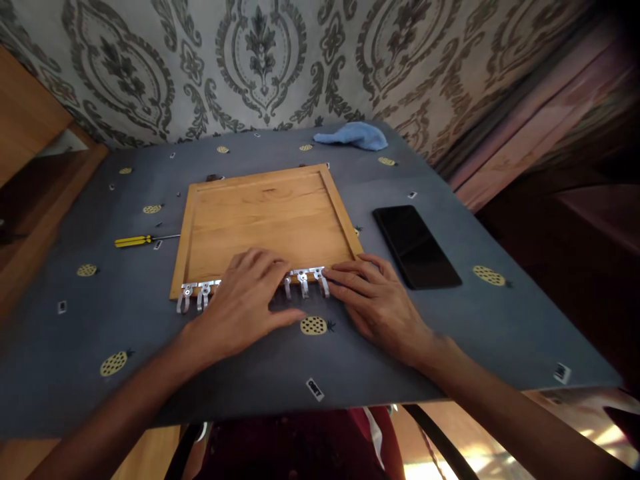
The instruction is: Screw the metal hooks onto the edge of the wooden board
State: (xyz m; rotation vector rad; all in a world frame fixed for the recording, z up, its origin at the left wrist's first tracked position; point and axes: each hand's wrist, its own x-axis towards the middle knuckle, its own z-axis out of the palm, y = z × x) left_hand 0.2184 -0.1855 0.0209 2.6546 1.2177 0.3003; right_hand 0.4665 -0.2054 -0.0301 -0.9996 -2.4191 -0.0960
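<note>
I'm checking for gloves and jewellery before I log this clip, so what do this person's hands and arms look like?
The left hand and right hand are bare, with no gloves. No sleeves show on the forearms, and I see no watch, bracelet, ring or marking.

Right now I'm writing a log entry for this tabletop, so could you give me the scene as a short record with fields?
Left hand: over the hook rail, hiding its middle
Right hand: fingertips at the rail's right end
Hook rail: silver metal, along the near edge of the wooden panel
Screwdriver: yellow handle, left of the panel
Phone: screen dark, right of the panel
Cloth: blue, near the table's far edge
Table cover: grey, pineapple print
</note>
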